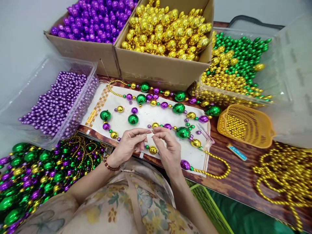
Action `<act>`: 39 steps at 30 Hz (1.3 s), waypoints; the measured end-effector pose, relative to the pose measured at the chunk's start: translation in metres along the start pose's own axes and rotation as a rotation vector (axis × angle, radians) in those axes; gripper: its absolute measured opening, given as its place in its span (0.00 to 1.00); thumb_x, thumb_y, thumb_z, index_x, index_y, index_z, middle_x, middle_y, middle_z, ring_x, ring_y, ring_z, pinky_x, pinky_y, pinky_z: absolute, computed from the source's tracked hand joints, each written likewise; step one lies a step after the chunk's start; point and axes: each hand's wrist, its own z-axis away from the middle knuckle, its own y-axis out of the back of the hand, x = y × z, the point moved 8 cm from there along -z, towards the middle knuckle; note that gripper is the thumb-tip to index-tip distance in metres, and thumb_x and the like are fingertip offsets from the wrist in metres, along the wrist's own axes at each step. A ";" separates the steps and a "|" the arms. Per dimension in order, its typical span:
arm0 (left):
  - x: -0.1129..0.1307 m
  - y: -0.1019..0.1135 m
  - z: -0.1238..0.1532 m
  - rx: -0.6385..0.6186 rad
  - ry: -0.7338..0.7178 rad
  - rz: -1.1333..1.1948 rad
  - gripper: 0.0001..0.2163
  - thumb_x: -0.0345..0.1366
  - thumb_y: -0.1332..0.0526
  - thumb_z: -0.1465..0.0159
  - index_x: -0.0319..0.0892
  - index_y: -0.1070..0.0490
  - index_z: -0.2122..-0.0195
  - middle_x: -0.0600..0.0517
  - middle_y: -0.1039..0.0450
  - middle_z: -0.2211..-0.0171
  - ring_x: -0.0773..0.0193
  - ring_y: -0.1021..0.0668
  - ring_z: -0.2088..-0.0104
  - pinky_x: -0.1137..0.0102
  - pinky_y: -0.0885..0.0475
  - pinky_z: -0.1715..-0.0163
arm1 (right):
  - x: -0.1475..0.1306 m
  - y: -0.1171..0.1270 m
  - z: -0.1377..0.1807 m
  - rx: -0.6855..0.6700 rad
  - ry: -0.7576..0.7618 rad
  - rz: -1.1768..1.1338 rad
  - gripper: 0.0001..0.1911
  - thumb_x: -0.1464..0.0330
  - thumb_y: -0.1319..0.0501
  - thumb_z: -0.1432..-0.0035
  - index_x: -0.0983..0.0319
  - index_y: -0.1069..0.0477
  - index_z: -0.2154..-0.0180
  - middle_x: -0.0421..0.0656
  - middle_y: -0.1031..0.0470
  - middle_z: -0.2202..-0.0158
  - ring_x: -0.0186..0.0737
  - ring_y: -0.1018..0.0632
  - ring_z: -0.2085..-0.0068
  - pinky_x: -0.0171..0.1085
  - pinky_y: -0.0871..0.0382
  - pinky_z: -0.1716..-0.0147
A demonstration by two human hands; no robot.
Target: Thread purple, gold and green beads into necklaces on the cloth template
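My left hand (131,140) and my right hand (168,147) meet above the white cloth (117,125), fingertips pinched. Between them shows a short bit of thin pale string (152,132), held by both. Under and beside my hands, a bead strand lies on the cloth, with a gold bead (153,149) by my right hand and a large green bead (183,132) to its right. Another strand runs across the cloth behind, with a green bead (178,108) on it. A loose-looking green bead (133,119) and a purple bead (134,110) lie beyond my left hand.
Cardboard boxes of purple beads (95,19) and gold beads (165,29) stand behind. Clear bins hold small purple beads (56,104) and green and gold beads (241,55). To the right are scissors (206,134), a yellow basket (260,130), a blue-labelled cutter (237,152) and gold bead chains (287,175).
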 end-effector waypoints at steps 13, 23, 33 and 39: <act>0.001 0.002 -0.001 0.020 -0.036 -0.036 0.14 0.42 0.28 0.45 0.40 0.18 0.62 0.56 0.30 0.81 0.75 0.32 0.84 0.79 0.41 0.86 | -0.003 -0.007 0.000 -0.042 -0.065 -0.065 0.07 0.71 0.39 0.39 0.59 0.29 0.71 0.44 0.22 0.60 0.43 0.23 0.55 0.44 0.31 0.50; 0.000 0.004 -0.002 0.008 -0.076 -0.142 0.12 0.42 0.31 0.41 0.39 0.19 0.61 0.56 0.29 0.81 0.76 0.33 0.84 0.80 0.39 0.86 | -0.006 -0.007 -0.001 -0.029 -0.080 -0.054 0.07 0.72 0.39 0.39 0.59 0.29 0.71 0.42 0.23 0.61 0.41 0.23 0.56 0.41 0.32 0.52; 0.002 0.002 -0.001 -0.014 -0.104 -0.156 0.11 0.41 0.31 0.41 0.40 0.19 0.61 0.57 0.29 0.81 0.76 0.32 0.84 0.80 0.40 0.86 | 0.000 -0.007 0.000 -0.022 -0.103 -0.080 0.06 0.72 0.39 0.39 0.59 0.28 0.70 0.41 0.23 0.61 0.40 0.24 0.56 0.40 0.32 0.53; 0.003 0.001 -0.001 -0.017 -0.118 -0.156 0.12 0.41 0.31 0.41 0.39 0.19 0.62 0.56 0.28 0.79 0.76 0.31 0.84 0.80 0.39 0.86 | 0.005 -0.006 0.002 -0.009 -0.120 -0.122 0.06 0.71 0.38 0.38 0.59 0.27 0.69 0.41 0.23 0.61 0.40 0.24 0.56 0.40 0.32 0.52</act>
